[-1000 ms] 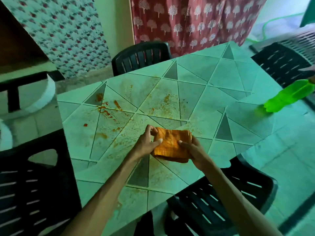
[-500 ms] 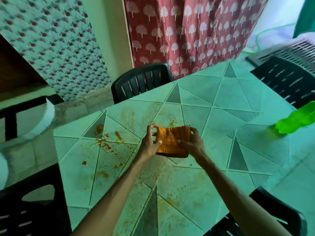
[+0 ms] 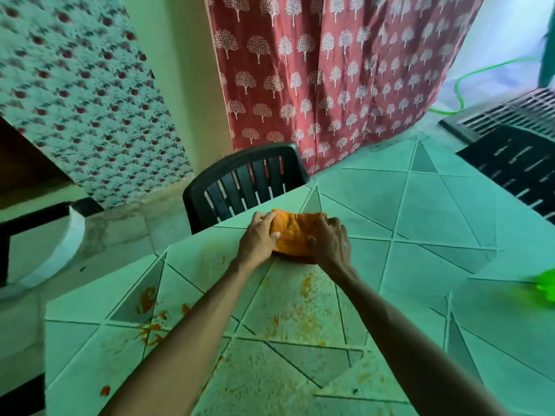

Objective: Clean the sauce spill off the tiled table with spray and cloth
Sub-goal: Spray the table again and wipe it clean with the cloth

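The left hand's fingers (image 3: 265, 217) curl over the far edge of a folded, sauce-stained orange fabric cloth (image 3: 292, 232), and its thumb pinches the near side. The right hand's fingers (image 3: 334, 224) wrap over the cloth's other end in the same clenched way. So the left hand (image 3: 257, 240) and the right hand (image 3: 330, 243) both grasp it, one on each end. This probably keeps the wad bunched and lets weight go into a two-handed wipe.

The cloth appears to sit pressed on the pale green tiled table (image 3: 420, 217) with its triangle-patterned grout lines. It lies near the far edge, just in front of the black slatted plastic chair (image 3: 243, 181). I cannot tell whether its whole underside touches the tiles.

Both forearms reach out long over the top, which suits starting a pull at the far side and dragging the mess toward the body.

The orange-red sauce spill (image 3: 147, 300) lies thickest well to the left of the arms, with thinner smears (image 3: 306, 285) between them, so much wiping is left by my judgement.

The bright green plastic spray bottle (image 3: 545, 285) lies at the right edge of the view, well apart from both hands, seemingly parked out of the wiping path. A maroon curtain (image 3: 330, 70) printed with white trees hangs behind the chair
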`<state>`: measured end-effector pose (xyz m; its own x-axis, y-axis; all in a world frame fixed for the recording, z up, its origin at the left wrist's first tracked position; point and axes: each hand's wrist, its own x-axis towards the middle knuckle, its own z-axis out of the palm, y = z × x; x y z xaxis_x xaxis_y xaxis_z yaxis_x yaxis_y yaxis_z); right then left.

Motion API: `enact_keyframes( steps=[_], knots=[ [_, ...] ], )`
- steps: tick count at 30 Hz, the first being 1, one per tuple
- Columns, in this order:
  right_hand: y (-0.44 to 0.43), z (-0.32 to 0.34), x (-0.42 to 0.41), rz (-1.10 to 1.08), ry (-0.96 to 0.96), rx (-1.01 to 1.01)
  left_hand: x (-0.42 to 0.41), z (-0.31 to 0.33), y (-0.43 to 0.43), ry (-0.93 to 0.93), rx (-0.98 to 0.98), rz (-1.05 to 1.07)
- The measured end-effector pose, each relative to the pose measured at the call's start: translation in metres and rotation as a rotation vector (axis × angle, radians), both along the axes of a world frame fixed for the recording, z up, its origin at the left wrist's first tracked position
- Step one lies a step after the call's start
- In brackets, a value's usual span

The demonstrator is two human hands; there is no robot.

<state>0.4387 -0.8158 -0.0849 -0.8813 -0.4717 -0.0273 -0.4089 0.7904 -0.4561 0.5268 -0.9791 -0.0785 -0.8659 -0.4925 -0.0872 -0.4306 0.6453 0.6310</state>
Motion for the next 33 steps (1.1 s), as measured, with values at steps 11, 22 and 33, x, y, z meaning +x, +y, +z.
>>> enact_keyframes(
  steps=[11,22,33],
  knots=[
    [-0.033,-0.045,-0.037,0.689,0.19,0.342,0.068,-0.042,-0.057,-0.429,-0.312,-0.25],
    [-0.091,-0.047,-0.035,0.409,0.05,0.263,0.079,-0.059,-0.06,-0.382,-0.364,-0.253],
    [-0.033,-0.049,-0.087,0.019,-0.043,0.253,0.075,-0.058,-0.059,-0.387,-0.359,-0.267]
  ],
)
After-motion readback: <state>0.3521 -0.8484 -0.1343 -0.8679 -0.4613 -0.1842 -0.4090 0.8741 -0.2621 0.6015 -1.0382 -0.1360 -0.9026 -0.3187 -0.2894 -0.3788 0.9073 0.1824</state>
